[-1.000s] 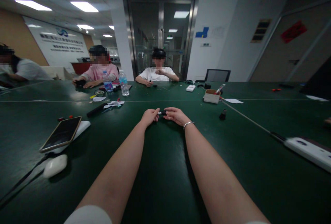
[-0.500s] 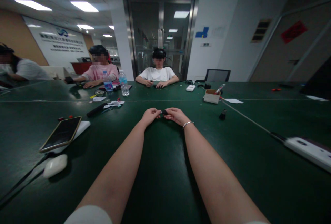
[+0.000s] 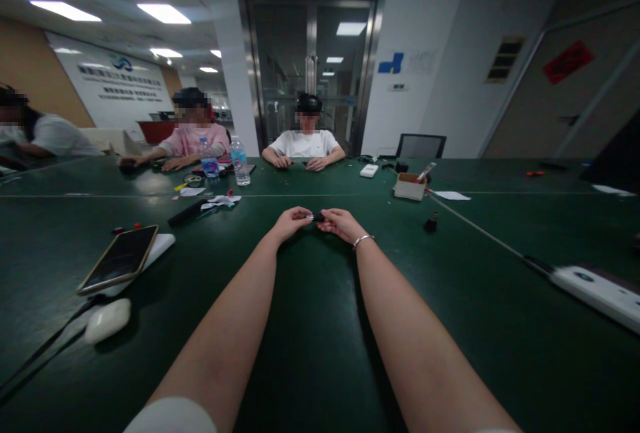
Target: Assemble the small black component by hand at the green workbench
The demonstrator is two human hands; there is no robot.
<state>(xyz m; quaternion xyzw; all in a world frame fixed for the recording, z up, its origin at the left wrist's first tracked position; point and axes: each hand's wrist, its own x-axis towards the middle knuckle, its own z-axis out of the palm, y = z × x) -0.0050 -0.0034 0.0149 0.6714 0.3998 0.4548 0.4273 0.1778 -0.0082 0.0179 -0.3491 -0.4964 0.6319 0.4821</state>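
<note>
In front of me, above the green table (image 3: 320,326), my left hand (image 3: 293,223) and my right hand (image 3: 341,223) meet, with fingertips pinched. Between them is a small black object (image 3: 319,217) with a silvery end at its left. The left fingers close on the silvery end and the right fingers on the black part. Its exact kind is too small to make out, and the fingertips cover part of it. A bracelet circles my right wrist. To the right, a similar small black piece (image 3: 431,222) with a greyish top rests on the table.
At left lie a phone (image 3: 121,256), a white earphone case (image 3: 108,321) and a black bar (image 3: 188,212) by crumpled paper. Water bottles (image 3: 240,165) stand farther back. Right of me are a small box (image 3: 410,187) and a power strip (image 3: 597,293). Several people sit across the table.
The silvery end shows more between my fingertips, and my left hand has shifted very slightly. Across the table, a person's hands have moved a little.
</note>
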